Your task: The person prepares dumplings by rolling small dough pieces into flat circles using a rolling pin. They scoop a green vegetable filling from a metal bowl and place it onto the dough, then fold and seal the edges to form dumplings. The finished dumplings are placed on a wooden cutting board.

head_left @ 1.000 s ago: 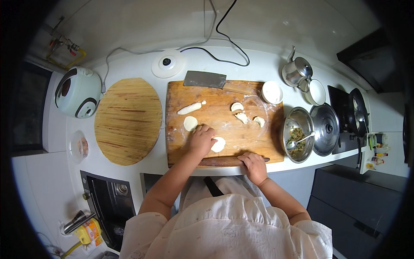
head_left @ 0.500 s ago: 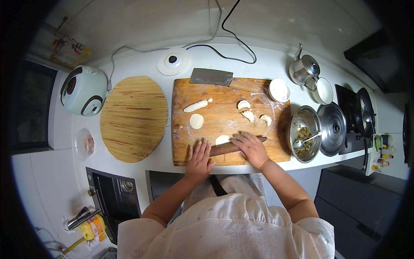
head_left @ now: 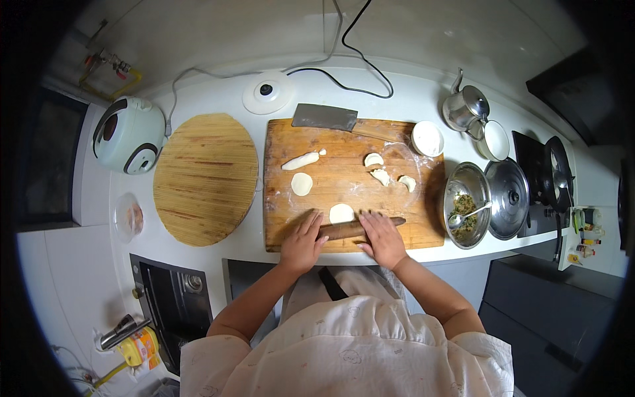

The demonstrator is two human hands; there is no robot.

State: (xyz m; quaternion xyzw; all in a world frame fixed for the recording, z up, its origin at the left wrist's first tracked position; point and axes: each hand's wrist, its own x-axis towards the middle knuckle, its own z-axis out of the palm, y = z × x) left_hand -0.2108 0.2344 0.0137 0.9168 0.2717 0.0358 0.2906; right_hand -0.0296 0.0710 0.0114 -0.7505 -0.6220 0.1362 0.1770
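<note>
A dark wooden rolling pin (head_left: 342, 230) lies crosswise near the front edge of the wooden board (head_left: 417, 228). My left hand (head_left: 301, 243) rests over its left end with fingers stretched out. Across its right part my right hand (head_left: 383, 239) lies flat, fingers pointing away from me and thumb to the side. Just beyond the pin is a round dough wrapper (head_left: 342, 213), its near edge close to the pin. A second dough round (head_left: 301, 184) sits farther left, below a dough strip (head_left: 301, 161). Three folded dumplings (head_left: 380, 176) are on the board's right half.
A cleaver (head_left: 324, 117) lies along the board's far edge, beside a white flour bowl (head_left: 428, 139). To the right stand a steel bowl of filling (head_left: 467, 221) with a spoon, and a lid (head_left: 508, 198). A round slatted mat (head_left: 205, 178) and a rice cooker (head_left: 129, 135) are on the left.
The rolling pin has come slightly toward me and levelled out, baring more of the wrapper. My right hand has moved nearer; my left has shifted slightly left.
</note>
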